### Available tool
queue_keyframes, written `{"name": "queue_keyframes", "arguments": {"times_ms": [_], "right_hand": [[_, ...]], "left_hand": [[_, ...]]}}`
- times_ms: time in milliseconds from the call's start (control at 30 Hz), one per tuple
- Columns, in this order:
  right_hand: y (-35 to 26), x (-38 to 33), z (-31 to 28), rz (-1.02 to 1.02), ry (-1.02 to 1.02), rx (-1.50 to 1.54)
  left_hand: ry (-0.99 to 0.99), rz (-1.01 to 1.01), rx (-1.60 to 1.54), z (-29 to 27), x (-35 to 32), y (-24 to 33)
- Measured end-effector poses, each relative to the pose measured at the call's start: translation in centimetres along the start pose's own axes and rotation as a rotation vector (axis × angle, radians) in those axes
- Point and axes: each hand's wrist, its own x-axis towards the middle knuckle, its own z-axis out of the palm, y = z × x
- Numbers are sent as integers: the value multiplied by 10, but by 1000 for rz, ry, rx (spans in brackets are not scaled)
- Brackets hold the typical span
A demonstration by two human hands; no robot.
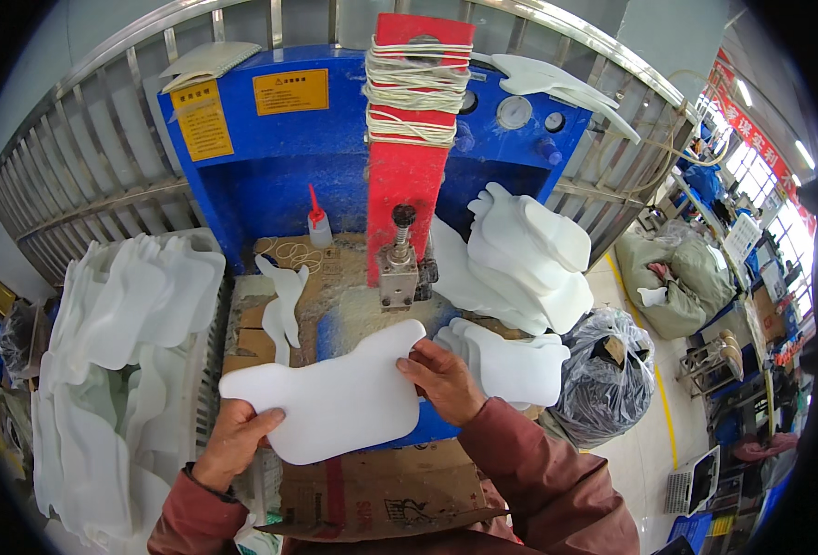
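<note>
My left hand (233, 437) and right hand (448, 381) are nearly closed, gripping opposite ends of the white panel (335, 398), thumbs on top. I hold it above the front edge of the tabletop (337, 331). Stacked panels (531, 254) lie toward the right edge; a bottle (320, 231) stands near the rear edge.

1 left hand (233, 442), 1 right hand (448, 379), 1 handheld white sheet (344, 400), 1 blue machine (321, 153), 1 red arm (402, 174), 2 yellow labels (291, 92), 2 blue knobs (549, 151), 1 red-nozzled bottle (319, 231), 2 white piles (529, 254) right, 1 dark-filled clear bag (608, 384), 1 left crate (208, 365), crate pieces (141, 305) overlapping, uncountable
</note>
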Motion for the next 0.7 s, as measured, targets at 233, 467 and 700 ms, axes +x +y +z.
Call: {"name": "queue_keyframes", "arguments": {"times_ms": [233,467,700], "right_hand": [[-14,4,21,34,-49,126],[-5,13,24,46,23,226],[-7,12,27,47,46,208]], "left_hand": [[75,184,-136,-7,2,9],[63,233,-143,-4,7,14],[50,202,-181,-9,14,11]]}}
